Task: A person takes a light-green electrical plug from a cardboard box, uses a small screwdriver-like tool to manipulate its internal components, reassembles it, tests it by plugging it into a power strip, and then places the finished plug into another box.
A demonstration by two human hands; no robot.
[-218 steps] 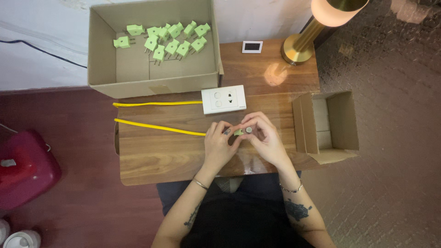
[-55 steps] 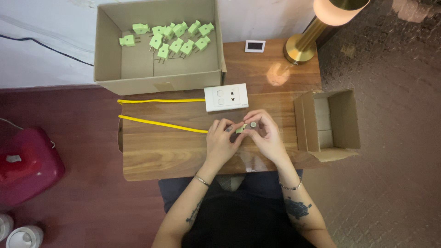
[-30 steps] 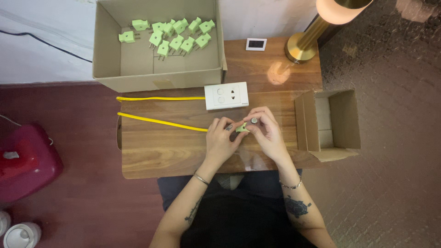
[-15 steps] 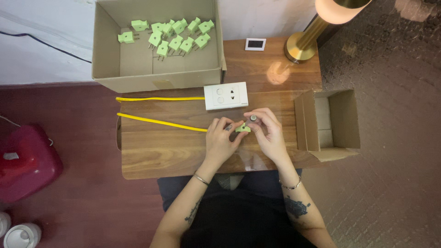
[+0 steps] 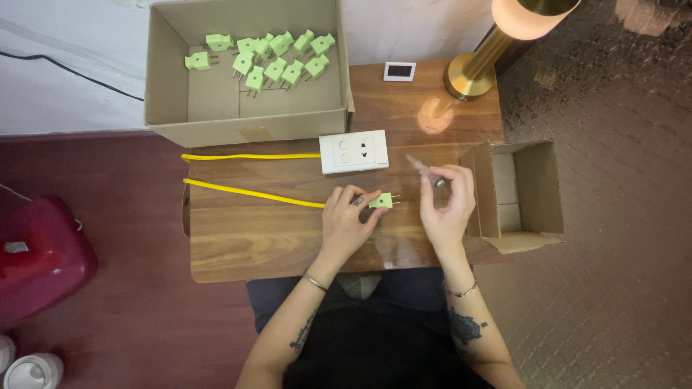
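My left hand (image 5: pixel 347 220) grips a light green plug (image 5: pixel 381 201) fitted to the end of a yellow cable (image 5: pixel 252 192); its two prongs point right. My right hand (image 5: pixel 448 202) is a little to the right of the plug, apart from it, holding a small screwdriver (image 5: pixel 424 169) with a clear handle that points up and left. A white wall socket plate (image 5: pixel 354 151) lies just above the left hand, with a second yellow cable (image 5: pixel 249 156) running left from it.
A big cardboard box (image 5: pixel 245 122) at the back holds several loose green plugs (image 5: pixel 268 59). A small open cardboard box (image 5: pixel 520 189) sits at the table's right end. A brass lamp (image 5: pixel 481 65) and a small white device (image 5: pixel 399 70) stand behind. A red object (image 5: pixel 40 256) lies on the floor at left.
My hands were together on the plug; now the right hand has pulled away to the right with the screwdriver, and the left hand alone holds the plug.
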